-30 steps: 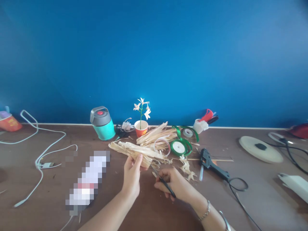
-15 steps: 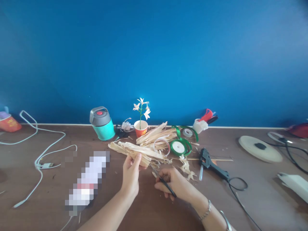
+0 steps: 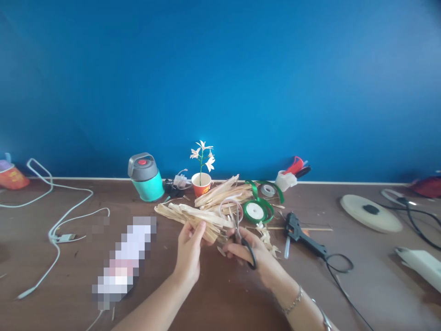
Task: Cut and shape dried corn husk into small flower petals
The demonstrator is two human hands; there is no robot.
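Note:
My left hand (image 3: 189,250) pinches the near end of a bundle of dried straw-coloured husk strips (image 3: 188,215) lying on the brown table. My right hand (image 3: 255,255) grips small black-handled scissors (image 3: 241,234), blades pointing up and away, close beside the cut end of the bundle. A few small husk pieces (image 3: 267,239) lie just right of my right hand.
More husks (image 3: 220,191), green ribbon spools (image 3: 257,210), a black glue gun (image 3: 303,234) with its cord, a red cup holding a husk flower (image 3: 202,177), a teal flask (image 3: 146,177), white cables (image 3: 55,220) at left, a round disc (image 3: 370,212) at right.
My right hand has swung the scissors from lying low and pointing left to standing up with blades away from me. The left hand has kept its hold on the husk bundle.

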